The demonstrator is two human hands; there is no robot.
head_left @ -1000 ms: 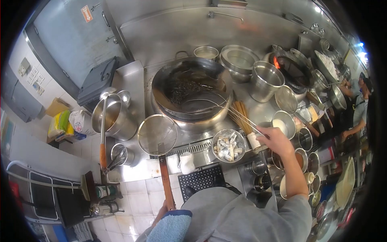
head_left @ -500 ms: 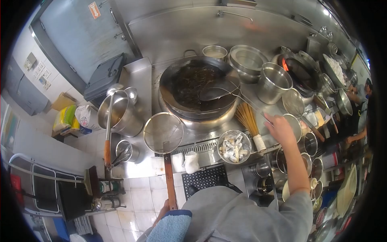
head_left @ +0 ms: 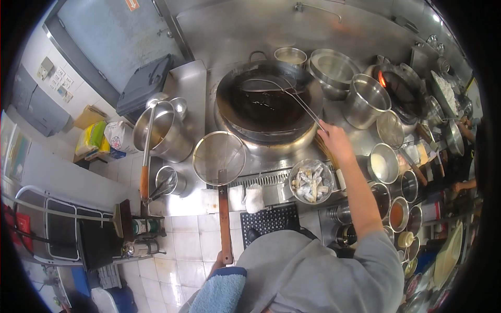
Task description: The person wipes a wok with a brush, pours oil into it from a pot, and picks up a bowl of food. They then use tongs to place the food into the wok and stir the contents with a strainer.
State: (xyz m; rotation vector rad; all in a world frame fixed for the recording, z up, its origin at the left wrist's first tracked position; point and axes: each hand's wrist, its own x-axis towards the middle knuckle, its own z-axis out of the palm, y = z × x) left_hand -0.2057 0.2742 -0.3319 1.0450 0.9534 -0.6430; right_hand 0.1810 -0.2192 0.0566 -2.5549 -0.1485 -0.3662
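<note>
Where the wire skimmer (head_left: 286,91) reaches: inside the wok (head_left: 230,101).
Right hand (head_left: 336,141): closed on the skimmer, beside the wok.
Left hand (head_left: 217,258): by the mesh strainer (head_left: 223,198), short of the wok; grip unclear.
Wok: I'd sweep slowly, clear of the rim.

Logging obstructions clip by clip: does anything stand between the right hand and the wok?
Nothing visible does: the skimmer in the right hand passes over the rim of the wok. The bamboo brush lies lower, partly hidden.
</note>
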